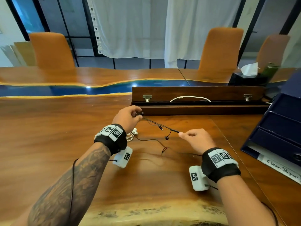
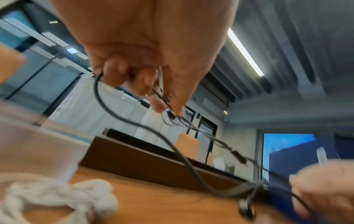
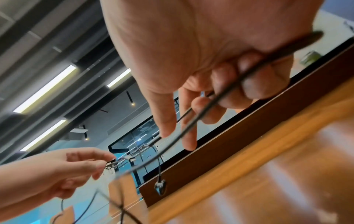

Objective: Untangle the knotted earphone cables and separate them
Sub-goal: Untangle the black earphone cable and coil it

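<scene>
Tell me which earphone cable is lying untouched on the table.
The white earphone cable, bunched beside the left wrist; the black earphone cable is stretched between both hands.

Head view: from above and behind both hands, looking forward and down across the table (image 1: pixel 48 144).
Left wrist view: very close under the left hand (image 2: pixel 153 45), looking up along its fingers toward the ceiling.
Right wrist view: equally close under the right hand (image 3: pixel 201 45), tilted.
Shared: the black cable (image 1: pixel 156 123) between the hands; each wrist view catches the opposite hand.
</scene>
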`<move>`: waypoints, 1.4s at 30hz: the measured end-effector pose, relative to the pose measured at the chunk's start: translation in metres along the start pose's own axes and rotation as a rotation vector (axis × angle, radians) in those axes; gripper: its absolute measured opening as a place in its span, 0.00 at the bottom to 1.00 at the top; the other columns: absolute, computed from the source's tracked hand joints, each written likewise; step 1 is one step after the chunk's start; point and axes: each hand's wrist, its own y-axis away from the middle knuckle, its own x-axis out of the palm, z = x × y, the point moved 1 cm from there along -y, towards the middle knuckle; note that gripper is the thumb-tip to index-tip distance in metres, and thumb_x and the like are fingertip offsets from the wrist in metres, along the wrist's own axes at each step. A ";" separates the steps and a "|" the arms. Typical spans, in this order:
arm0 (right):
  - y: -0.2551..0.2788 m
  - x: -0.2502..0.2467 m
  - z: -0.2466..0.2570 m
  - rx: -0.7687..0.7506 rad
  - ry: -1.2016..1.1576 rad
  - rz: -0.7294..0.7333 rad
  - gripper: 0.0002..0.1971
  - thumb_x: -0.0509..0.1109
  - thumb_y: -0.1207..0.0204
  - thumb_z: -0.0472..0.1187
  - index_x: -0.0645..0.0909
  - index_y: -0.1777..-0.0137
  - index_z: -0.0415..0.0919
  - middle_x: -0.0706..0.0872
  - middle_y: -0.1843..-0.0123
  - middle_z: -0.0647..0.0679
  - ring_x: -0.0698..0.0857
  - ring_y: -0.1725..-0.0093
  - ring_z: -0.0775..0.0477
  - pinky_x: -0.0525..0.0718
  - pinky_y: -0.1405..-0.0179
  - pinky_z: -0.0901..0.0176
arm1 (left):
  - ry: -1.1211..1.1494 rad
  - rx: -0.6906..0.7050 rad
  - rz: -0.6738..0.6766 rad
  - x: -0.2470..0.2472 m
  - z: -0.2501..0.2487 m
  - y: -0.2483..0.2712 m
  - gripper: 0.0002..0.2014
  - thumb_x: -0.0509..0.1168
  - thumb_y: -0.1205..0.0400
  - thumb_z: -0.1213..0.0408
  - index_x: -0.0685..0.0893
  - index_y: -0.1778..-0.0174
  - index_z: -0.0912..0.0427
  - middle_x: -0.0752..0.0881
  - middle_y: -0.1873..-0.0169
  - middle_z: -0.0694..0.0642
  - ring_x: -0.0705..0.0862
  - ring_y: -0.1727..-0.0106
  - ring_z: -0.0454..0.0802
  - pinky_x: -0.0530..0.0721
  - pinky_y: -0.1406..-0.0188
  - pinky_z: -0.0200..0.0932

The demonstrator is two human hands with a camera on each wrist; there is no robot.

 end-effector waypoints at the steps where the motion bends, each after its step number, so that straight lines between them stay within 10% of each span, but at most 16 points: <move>1: -0.001 -0.005 -0.002 0.019 0.058 -0.029 0.16 0.70 0.20 0.63 0.90 0.60 0.54 0.91 0.56 0.57 0.87 0.49 0.48 0.86 0.42 0.46 | -0.086 0.021 0.069 0.000 0.000 0.001 0.13 0.71 0.17 0.53 0.85 0.36 0.43 0.86 0.48 0.47 0.85 0.46 0.50 0.85 0.44 0.48; 7: -0.001 -0.020 -0.002 0.015 0.210 0.070 0.10 0.71 0.20 0.60 0.90 0.49 0.59 0.89 0.43 0.57 0.82 0.36 0.46 0.75 0.27 0.40 | -0.110 0.120 0.173 -0.001 -0.014 0.009 0.05 0.68 0.15 0.57 0.89 0.48 0.44 0.89 0.56 0.43 0.87 0.54 0.45 0.86 0.51 0.44; 12: 0.003 -0.010 0.031 -0.212 0.049 0.093 0.30 0.75 0.22 0.58 0.72 0.20 0.59 0.73 0.23 0.62 0.70 0.22 0.57 0.73 0.22 0.49 | 0.186 0.154 0.140 0.007 -0.038 0.016 0.07 0.67 0.14 0.61 0.91 0.49 0.47 0.88 0.65 0.46 0.83 0.64 0.42 0.83 0.59 0.41; 15: -0.003 0.006 0.056 -0.332 -0.179 0.163 0.22 0.75 0.20 0.53 0.79 0.27 0.59 0.82 0.33 0.67 0.79 0.34 0.70 0.79 0.29 0.59 | 0.308 0.192 0.139 0.017 -0.042 0.015 0.07 0.68 0.14 0.62 0.91 0.49 0.48 0.89 0.63 0.45 0.85 0.60 0.41 0.85 0.54 0.44; 22: -0.012 0.018 0.060 -0.334 -0.390 0.120 0.08 0.70 0.16 0.39 0.89 0.48 0.54 0.91 0.60 0.52 0.88 0.60 0.56 0.90 0.54 0.53 | 0.341 0.144 0.110 0.025 -0.026 0.021 0.09 0.69 0.15 0.63 0.92 0.43 0.48 0.91 0.51 0.40 0.87 0.46 0.33 0.84 0.43 0.36; 29: -0.004 0.028 0.065 -0.310 -0.535 0.134 0.21 0.76 0.20 0.45 0.78 0.30 0.61 0.88 0.49 0.51 0.88 0.55 0.57 0.88 0.53 0.61 | 0.292 0.162 0.104 0.027 -0.022 0.026 0.09 0.69 0.15 0.58 0.92 0.43 0.42 0.91 0.51 0.35 0.87 0.46 0.33 0.87 0.42 0.48; 42: -0.019 0.029 0.063 -0.381 -0.583 0.021 0.08 0.73 0.18 0.38 0.90 0.46 0.51 0.92 0.50 0.60 0.88 0.47 0.59 0.85 0.49 0.68 | 0.419 0.194 0.151 0.019 -0.030 0.028 0.08 0.70 0.15 0.63 0.90 0.43 0.49 0.89 0.54 0.42 0.85 0.54 0.38 0.83 0.53 0.33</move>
